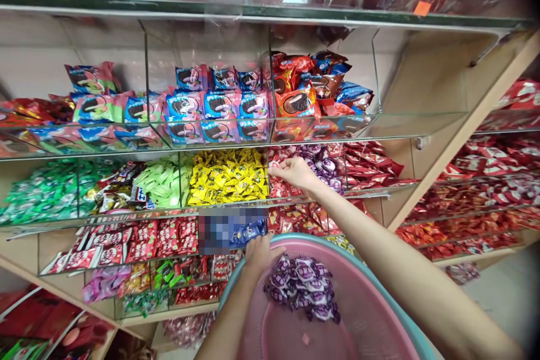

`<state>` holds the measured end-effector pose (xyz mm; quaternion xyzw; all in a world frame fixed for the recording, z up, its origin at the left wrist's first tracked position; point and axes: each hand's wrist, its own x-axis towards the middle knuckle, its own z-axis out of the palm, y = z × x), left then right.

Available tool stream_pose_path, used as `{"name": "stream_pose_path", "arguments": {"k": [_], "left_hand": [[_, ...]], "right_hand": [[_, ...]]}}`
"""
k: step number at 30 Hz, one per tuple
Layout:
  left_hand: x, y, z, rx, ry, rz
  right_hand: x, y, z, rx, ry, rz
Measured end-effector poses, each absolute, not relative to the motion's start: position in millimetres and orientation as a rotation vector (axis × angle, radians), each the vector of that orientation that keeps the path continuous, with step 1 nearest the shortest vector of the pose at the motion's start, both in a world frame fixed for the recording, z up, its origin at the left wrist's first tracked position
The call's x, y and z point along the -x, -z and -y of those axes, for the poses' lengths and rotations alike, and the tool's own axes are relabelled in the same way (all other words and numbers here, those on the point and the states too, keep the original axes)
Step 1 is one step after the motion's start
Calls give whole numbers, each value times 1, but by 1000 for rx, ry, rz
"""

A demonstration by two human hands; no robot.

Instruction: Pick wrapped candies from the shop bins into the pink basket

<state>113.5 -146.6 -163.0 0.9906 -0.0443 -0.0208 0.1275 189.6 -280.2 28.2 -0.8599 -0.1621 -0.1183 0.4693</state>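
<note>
Holding a heap of purple-wrapped candies (310,288) at its far end, a pink basket (367,304) nests inside a teal basin (400,313); the candies point mixed ways, long axes unaligned. The left hand (257,256) grips the far-left rim. The right hand (296,174), fingers bent, reaches to red-wrapped candies (280,187) on the far shelf (228,205); I cannot tell if it holds anything.

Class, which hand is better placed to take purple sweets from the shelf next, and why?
Probably the right hand: it is up beside the shelved purple sweets. The left hand is lower, gripping the pink basin at its rim, and may be needed there.
</note>
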Motion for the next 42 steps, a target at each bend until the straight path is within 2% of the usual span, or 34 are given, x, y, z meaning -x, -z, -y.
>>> {"name": "stream_pose_path", "arguments": {"k": [9,16,20,24,27,29,34,42], "left_hand": [[-114,162,147,-2901,66,164],[-114,159,149,-2890,83,158],[-114,158,150,-2876,78,162],[-115,158,150,-2871,96,163],[-116,155,151,-2885,126,155],[-115,154,151,-2891,134,153],[-113,150,152,-2897,138,159],[-114,154,151,-2881,127,167]], "right_hand": [[-172,-47,281,1797,94,204],[-115,-49,311,1810,-76,253],[-78,-12,336,1874,-288,393],[-55,67,341,1886,-561,490],[-42,125,329,2012,-636,500],[-34,151,315,2227,-560,541],[-20,174,277,2684,-424,654],[-21,188,253,2908,-434,631]]}}
